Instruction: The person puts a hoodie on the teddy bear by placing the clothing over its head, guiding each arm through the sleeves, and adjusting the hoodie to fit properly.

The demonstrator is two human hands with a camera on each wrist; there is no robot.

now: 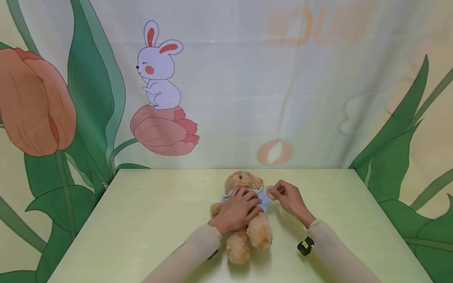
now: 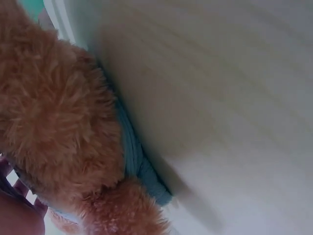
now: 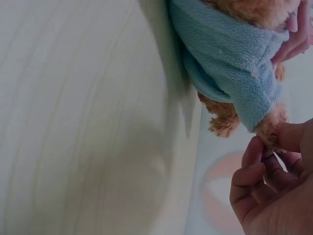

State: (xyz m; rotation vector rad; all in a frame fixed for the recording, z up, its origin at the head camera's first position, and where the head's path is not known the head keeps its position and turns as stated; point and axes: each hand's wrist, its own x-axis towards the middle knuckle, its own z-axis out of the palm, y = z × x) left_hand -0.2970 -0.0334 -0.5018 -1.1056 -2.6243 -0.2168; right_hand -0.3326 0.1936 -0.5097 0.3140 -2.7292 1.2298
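Observation:
A light brown teddy bear (image 1: 260,232) in a pale blue top (image 1: 263,199) lies on its back, its head toward the table's far edge. My left hand (image 1: 238,210) rests across its chest and belly with the fingers spread over the top. At the bear's arm on the right side, my right hand (image 1: 293,199) pinches the furry paw (image 3: 268,128) between thumb and fingers. The right wrist view shows the blue sleeve (image 3: 254,105) ending just above that pinch. Most of my left hand is hidden behind fur in the left wrist view.
The bear lies on a pale wood-grain table (image 1: 159,212). Behind it hangs a backdrop cloth (image 1: 226,86) printed with tulips, leaves and a white rabbit. A small black device (image 1: 306,246) is strapped at my right wrist.

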